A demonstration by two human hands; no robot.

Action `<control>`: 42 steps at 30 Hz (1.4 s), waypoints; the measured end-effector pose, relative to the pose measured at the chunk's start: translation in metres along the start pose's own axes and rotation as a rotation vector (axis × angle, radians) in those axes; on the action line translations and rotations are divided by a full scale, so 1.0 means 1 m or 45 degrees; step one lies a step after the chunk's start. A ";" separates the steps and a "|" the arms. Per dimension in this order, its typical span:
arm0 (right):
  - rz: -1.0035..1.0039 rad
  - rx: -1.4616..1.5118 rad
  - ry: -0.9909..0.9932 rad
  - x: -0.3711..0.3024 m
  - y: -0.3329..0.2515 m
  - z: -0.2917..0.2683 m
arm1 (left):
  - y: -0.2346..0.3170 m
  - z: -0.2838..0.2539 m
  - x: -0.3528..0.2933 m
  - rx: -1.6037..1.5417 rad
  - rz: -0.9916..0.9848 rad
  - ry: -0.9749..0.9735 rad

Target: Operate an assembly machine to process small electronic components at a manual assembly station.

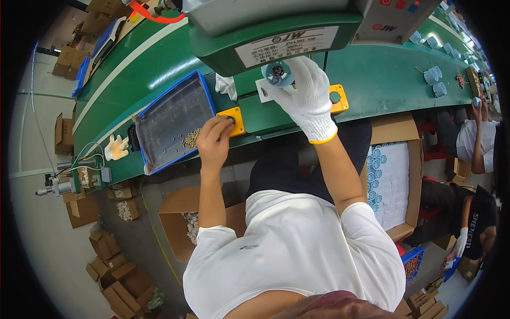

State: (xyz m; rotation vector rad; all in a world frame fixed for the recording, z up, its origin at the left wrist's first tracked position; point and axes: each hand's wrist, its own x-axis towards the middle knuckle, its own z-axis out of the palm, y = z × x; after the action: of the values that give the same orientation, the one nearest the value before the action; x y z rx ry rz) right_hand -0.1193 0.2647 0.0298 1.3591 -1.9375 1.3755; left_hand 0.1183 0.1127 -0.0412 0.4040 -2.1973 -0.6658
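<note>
Glossy bench point(372, 87) — knit-gloved right hand point(308, 93) holds round blue cup point(278, 81).

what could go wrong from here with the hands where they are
The gloved right hand, holding a blue cup close to the green machine, might get pinched. The bare left hand, at a yellow button box, might press its button too early. Loose small pieces in the tray might scatter if knocked.

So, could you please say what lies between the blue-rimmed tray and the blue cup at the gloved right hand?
The head view shows a crumpled white cloth on the bench, then a flat white piece by the cup.
</note>
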 end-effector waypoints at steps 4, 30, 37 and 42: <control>0.058 -0.053 -0.053 0.008 -0.008 -0.005 | 0.001 0.004 -0.001 0.029 0.095 -0.034; 0.048 0.035 0.154 -0.079 0.085 -0.069 | 0.010 0.001 0.008 0.307 0.239 -0.100; -0.268 -0.234 -0.014 -0.070 0.080 -0.078 | 0.017 -0.005 0.013 0.390 0.219 -0.190; -0.044 0.200 0.116 -0.086 0.125 -0.068 | -0.003 -0.004 0.010 0.041 -0.012 -0.167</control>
State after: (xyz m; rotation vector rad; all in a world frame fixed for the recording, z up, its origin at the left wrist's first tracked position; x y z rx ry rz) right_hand -0.2033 0.3702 -0.0664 1.3675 -1.7713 1.5728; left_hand 0.1153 0.1044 -0.0347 0.3972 -2.3340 -0.6795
